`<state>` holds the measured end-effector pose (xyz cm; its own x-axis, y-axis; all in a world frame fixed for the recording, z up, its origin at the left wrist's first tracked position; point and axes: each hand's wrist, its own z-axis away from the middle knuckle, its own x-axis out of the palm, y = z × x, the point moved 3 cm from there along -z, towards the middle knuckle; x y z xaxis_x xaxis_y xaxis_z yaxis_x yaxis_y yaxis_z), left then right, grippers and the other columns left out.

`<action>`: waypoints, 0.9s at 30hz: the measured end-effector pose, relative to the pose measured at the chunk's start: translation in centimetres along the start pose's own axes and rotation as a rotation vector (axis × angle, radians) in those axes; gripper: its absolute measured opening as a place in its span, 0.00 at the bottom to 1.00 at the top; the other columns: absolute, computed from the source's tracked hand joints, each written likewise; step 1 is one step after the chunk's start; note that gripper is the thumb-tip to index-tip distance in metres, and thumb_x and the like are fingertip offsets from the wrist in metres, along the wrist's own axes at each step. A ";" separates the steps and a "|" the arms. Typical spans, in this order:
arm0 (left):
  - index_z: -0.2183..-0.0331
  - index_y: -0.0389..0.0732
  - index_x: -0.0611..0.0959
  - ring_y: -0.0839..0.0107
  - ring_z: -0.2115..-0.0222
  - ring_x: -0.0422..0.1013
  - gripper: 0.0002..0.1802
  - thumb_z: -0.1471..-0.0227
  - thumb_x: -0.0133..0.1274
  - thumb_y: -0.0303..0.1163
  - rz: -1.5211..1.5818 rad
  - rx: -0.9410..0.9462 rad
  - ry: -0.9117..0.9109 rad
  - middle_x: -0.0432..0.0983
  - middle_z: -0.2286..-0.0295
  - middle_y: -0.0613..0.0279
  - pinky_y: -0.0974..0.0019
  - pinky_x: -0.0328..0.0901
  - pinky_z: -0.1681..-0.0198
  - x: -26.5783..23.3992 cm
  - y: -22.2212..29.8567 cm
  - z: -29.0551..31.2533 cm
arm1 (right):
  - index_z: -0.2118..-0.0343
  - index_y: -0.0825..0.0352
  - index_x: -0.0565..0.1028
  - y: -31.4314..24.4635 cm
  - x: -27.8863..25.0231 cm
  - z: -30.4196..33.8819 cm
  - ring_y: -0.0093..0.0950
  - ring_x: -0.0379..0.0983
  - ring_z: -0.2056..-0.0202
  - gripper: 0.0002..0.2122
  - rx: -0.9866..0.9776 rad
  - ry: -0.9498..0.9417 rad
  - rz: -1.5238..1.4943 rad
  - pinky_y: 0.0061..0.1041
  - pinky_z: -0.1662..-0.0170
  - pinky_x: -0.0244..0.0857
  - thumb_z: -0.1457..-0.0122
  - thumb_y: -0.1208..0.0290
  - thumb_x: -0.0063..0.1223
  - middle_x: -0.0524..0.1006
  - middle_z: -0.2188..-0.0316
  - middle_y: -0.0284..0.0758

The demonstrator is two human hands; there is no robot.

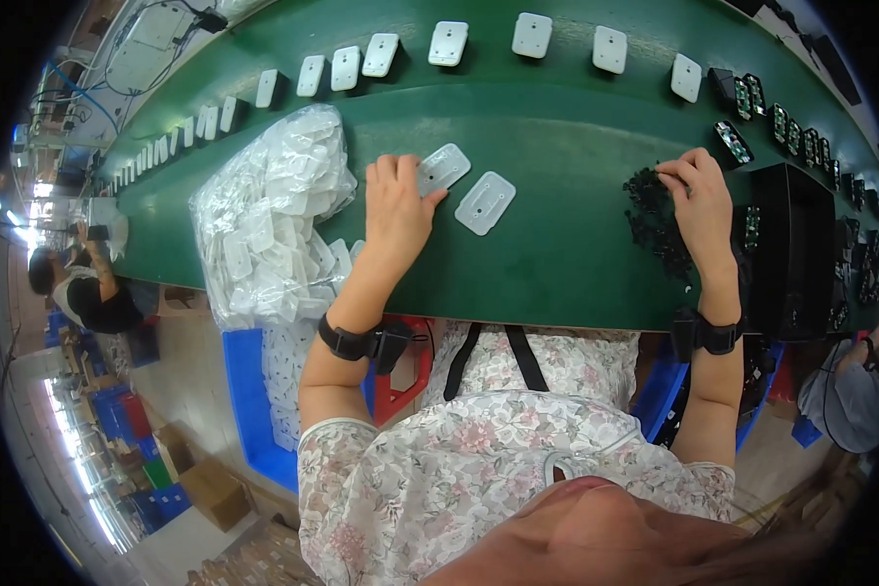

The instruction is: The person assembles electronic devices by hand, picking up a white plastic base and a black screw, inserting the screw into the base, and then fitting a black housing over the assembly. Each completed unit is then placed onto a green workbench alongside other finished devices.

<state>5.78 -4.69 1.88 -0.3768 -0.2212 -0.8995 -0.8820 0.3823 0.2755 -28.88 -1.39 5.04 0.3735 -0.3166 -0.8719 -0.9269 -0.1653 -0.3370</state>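
My left hand is closed on one edge of a translucent white plastic cover, a flat piece with rounded corners. Just to its right, a second plastic cover of the same kind lies flat on the green table. Over on the right, my right hand pinches at the edge of a loose pile of small black parts. Its thumb and fingertips are together, and whatever sits between them is too small to make out.
Left of my left hand, a clear bag bulges with translucent covers. White housings stand in a row along the far side. Green circuit boards in black cases line the right, near a black box. Blue bins sit below the table edge.
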 end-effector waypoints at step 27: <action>0.65 0.38 0.80 0.75 0.80 0.70 0.12 0.52 0.49 0.14 0.999 0.047 0.081 0.69 0.73 0.60 0.74 0.66 0.81 1.4 8.2 -4.6 | 0.62 0.71 0.70 -9.8 4.9 -2.8 0.18 0.69 0.68 0.07 0.232 -0.086 -1.270 0.17 0.64 0.66 0.44 0.80 0.52 0.72 0.67 0.32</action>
<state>-3.34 -5.98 4.44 -0.9583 0.1604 -0.2366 -0.1394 0.4606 0.8766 -17.86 -3.89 5.10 0.9964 0.0035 0.0849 0.0846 -0.1364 -0.9870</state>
